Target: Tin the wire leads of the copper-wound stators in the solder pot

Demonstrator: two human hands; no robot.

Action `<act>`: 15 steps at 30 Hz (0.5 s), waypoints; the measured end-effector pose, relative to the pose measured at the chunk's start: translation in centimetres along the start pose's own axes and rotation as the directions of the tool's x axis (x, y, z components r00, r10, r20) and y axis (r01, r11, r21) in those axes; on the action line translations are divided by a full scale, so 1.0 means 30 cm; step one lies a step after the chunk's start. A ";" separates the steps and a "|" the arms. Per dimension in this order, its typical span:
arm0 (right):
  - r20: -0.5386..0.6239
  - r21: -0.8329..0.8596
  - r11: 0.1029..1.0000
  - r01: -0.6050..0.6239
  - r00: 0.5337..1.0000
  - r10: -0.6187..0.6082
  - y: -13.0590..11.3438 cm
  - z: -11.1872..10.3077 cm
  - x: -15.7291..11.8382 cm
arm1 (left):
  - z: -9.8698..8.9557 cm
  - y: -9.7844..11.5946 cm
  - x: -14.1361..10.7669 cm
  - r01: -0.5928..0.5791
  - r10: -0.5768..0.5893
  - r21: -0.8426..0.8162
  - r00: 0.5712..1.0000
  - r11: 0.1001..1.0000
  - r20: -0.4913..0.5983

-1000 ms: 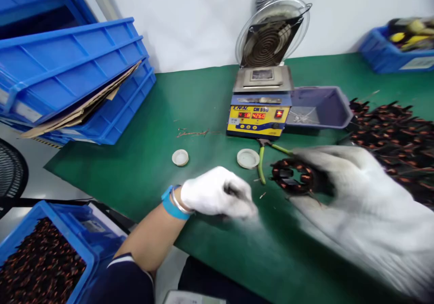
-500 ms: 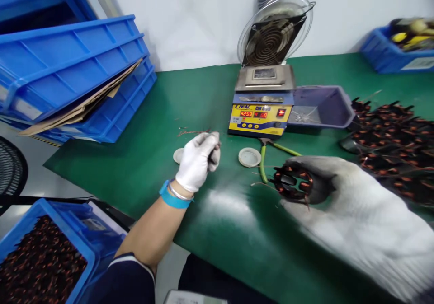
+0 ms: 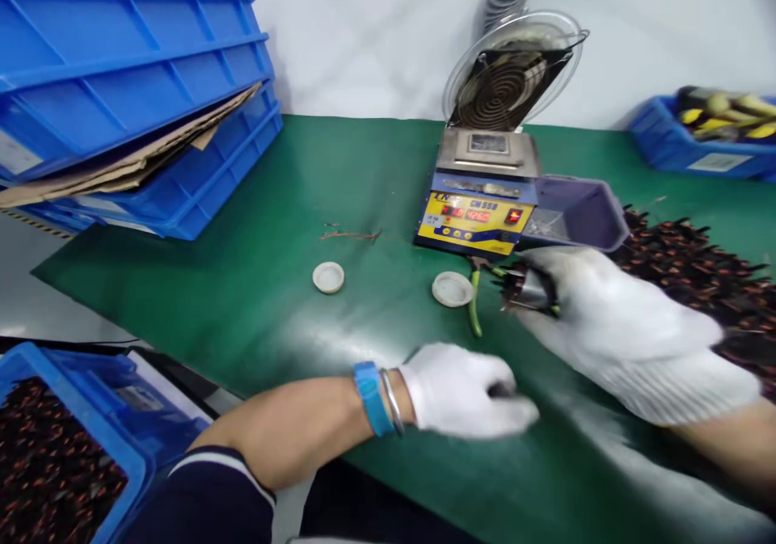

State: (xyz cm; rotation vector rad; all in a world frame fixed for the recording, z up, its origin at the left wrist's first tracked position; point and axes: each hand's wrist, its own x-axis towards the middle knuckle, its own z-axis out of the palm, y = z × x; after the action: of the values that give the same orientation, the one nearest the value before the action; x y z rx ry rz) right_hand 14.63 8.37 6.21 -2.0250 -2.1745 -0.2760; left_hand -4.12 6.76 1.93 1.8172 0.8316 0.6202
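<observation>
My right hand [image 3: 594, 309], in a white glove, grips a copper-wound motor stator [image 3: 529, 288] by its side, held just above the green bench beside the pliers. The stator's dark outer shell faces me and its windings point left. My left hand [image 3: 464, 390], gloved too, is near the bench's front edge, below and left of the right hand. Its thumb and fingers are apart, and nothing shows between them. Green-handled pliers [image 3: 476, 308] lie by a small white dish [image 3: 453, 288]; another dish [image 3: 328, 277] sits further left.
A yellow-fronted solder pot [image 3: 470, 225] stands at the back, a purple bin [image 3: 609, 219] beside it. Many stators [image 3: 697, 273] cover the right side. Wire scraps [image 3: 352, 235] lie mid-bench. Stacked blue crates [image 3: 139, 67] are left; a blue bin [image 3: 137, 487] holds more stators.
My left hand has moved from the wire scraps down and right towards the front edge, its fingers parting. My right hand has turned the stator and drawn back slightly up the bench.
</observation>
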 end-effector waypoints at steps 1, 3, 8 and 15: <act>-0.017 -0.042 0.995 0.088 0.996 -0.089 0.002 0.026 0.010 | 0.027 -0.008 -0.009 -0.062 0.051 0.125 0.995 0.990 0.087; -0.011 -0.092 0.973 0.211 0.977 -0.212 0.003 0.073 0.018 | 0.055 -0.017 -0.015 -0.086 0.028 0.250 0.974 0.964 0.226; 0.174 -0.064 0.981 0.183 0.970 -0.170 0.008 0.111 0.039 | 0.021 -0.018 0.008 -0.048 -0.087 0.346 0.927 0.937 0.364; 0.289 -0.031 0.992 0.126 0.951 -0.111 0.009 0.084 0.096 | 0.016 -0.011 0.013 -0.053 -0.092 0.356 0.922 0.933 0.377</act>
State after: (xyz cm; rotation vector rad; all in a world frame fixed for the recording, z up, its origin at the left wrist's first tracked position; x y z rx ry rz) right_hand 14.70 11.78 4.45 -2.0752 -2.4885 -0.0504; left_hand -3.62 6.87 1.47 2.1669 0.7207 0.0767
